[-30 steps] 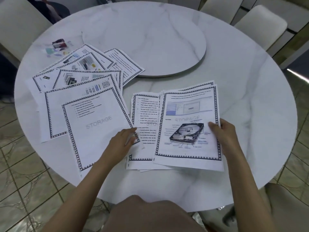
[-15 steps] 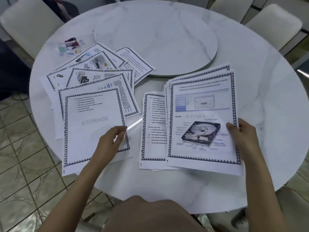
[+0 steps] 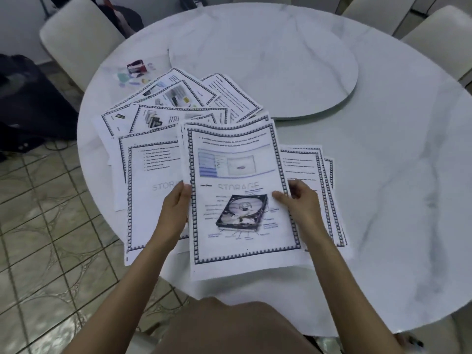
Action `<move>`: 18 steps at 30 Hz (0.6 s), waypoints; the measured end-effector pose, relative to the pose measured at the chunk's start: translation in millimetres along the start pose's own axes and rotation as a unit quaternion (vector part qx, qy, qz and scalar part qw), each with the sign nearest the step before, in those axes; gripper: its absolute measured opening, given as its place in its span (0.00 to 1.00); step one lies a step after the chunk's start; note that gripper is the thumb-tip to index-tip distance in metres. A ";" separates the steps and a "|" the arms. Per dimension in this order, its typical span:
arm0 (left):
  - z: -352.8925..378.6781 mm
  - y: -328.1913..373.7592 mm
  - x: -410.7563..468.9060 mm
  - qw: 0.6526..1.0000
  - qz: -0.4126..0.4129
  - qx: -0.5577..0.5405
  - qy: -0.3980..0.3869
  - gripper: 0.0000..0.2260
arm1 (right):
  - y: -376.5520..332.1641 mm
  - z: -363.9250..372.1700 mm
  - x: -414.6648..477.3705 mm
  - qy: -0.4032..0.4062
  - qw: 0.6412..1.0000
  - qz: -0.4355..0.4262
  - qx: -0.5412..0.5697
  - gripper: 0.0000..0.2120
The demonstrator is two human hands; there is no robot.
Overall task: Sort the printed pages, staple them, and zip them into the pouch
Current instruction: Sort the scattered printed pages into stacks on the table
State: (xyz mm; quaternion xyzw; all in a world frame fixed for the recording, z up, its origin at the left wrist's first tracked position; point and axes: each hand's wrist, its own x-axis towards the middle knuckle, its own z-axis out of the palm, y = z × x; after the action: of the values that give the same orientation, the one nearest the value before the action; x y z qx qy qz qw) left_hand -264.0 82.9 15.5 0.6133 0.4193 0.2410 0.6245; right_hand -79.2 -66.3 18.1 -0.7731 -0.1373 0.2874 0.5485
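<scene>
A small stack of printed pages, its top sheet showing a hard-disk picture, is held above the table between both hands. My left hand grips its left edge and my right hand pinches its right edge with the thumb on top. A fan of bordered pages lies spread on the left, with a "STORAGE" sheet nearest me. Another pile of pages lies to the right, partly hidden under the held stack. A clear pouch with a small red stapler sits at the far left.
The round white marble table carries a raised turntable in its middle. White chairs stand around it. A dark bag lies on the tiled floor at the left. My knee fills the bottom of the view.
My left hand left the "STORAGE" sheet and took the left edge of the hard-disk stack. Both hands carried that stack to the left, off the right pile and over the gap.
</scene>
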 end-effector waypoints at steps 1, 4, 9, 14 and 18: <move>-5.9 -4.7 0.9 1.000 -0.001 0.006 0.008 0.12 | 4.3 7.8 1.8 0.001 1.000 0.006 -0.007 0.11; -18.6 -15.7 2.1 0.999 -0.015 0.018 0.033 0.11 | 14.0 27.5 7.8 0.015 1.000 0.013 -0.024 0.11; -32.8 -28.6 3.4 0.998 -0.023 0.027 0.059 0.12 | 15.3 48.6 10.9 0.038 0.997 -0.021 -0.071 0.08; -41.7 -43.1 6.9 0.994 -0.031 0.073 0.080 0.14 | 22.6 56.8 15.6 0.090 0.988 -0.060 -0.112 0.20; -46.7 -45.2 7.0 0.988 -0.034 0.100 0.109 0.12 | 17.1 53.6 21.3 0.131 0.981 -0.085 -0.112 0.08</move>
State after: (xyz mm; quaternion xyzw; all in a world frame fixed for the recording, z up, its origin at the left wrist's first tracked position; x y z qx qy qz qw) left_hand -308.2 109.0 -25.0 0.6284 0.5274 0.2413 0.5183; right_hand -95.9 -20.0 -16.5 -0.8462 -0.1611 0.1191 0.4938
